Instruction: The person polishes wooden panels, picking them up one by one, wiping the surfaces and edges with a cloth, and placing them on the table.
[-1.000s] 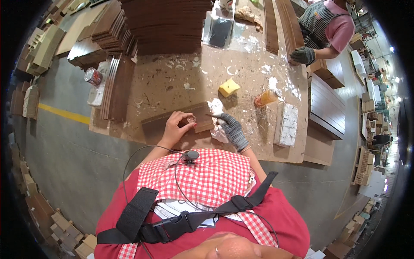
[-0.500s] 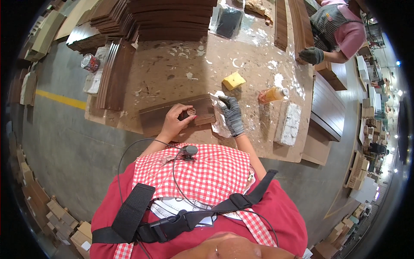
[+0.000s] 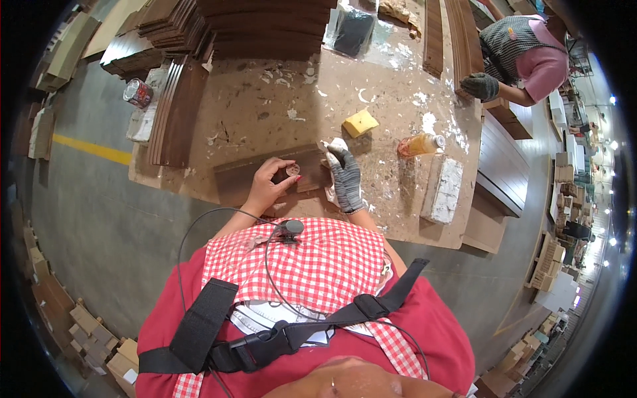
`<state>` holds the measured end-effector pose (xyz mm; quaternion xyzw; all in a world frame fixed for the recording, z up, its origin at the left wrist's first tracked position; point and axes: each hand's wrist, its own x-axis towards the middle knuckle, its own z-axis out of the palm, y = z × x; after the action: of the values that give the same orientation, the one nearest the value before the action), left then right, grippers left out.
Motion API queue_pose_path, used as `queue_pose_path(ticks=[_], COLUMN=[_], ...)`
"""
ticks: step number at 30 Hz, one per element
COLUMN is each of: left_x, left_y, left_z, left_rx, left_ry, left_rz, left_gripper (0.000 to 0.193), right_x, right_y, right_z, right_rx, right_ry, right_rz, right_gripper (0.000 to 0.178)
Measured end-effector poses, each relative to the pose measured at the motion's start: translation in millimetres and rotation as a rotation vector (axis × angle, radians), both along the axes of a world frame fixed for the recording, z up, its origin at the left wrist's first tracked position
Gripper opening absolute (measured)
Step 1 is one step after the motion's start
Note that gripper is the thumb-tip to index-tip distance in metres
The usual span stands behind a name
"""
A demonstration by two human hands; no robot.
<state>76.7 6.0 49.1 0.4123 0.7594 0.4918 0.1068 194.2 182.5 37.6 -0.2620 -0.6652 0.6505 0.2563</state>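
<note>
In front of me a dark brown wooden board (image 3: 235, 178) lies on the worktable (image 3: 259, 119). My bare left hand (image 3: 271, 183) rests over its middle, thumb and fingers closed round a small round disc-like piece (image 3: 292, 170), perhaps a cap or lid. At the board's right end is my right hand (image 3: 346, 180) in a grey knit glove. Its fingers are closed on a crumpled white cloth (image 3: 337, 144); a thin pale tip shows by the fingertips, too small to make out. Part of the cloth is hidden under the glove.
Beyond the board lie a yellow sponge (image 3: 360, 123), a bottle of amber liquid (image 3: 421, 144) and a white-smeared block (image 3: 443, 189). Brown boards (image 3: 265, 30) are stacked at the back; more lean at left near a can (image 3: 137, 93). A co-worker's gloved hand (image 3: 480, 85) touches boards at right.
My right hand has shifted left with the cloth, closer over the board's end. My left hand has barely moved, still holding the round piece.
</note>
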Motion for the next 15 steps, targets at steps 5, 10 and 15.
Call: queue_pose_path(ticks=[5, 10, 15], left_x=[1, 0, -3], left_y=[-3, -5, -7], left_z=[2, 1, 2], left_rx=[0.014, 0.024, 0.026], left_ry=[-0.066, -0.052, -0.065], left_rz=[0.027, 0.024, 0.012], left_gripper=[0.035, 0.035, 0.034], right_x=[10, 25, 27], right_y=[6, 15, 20], right_z=[-38, -44, -42], right_rx=[-0.088, 0.331, 0.512], right_ry=[0.078, -0.053, -0.133], right_rz=[-0.062, -0.116, -0.075], right_gripper=[0.019, 0.021, 0.019])
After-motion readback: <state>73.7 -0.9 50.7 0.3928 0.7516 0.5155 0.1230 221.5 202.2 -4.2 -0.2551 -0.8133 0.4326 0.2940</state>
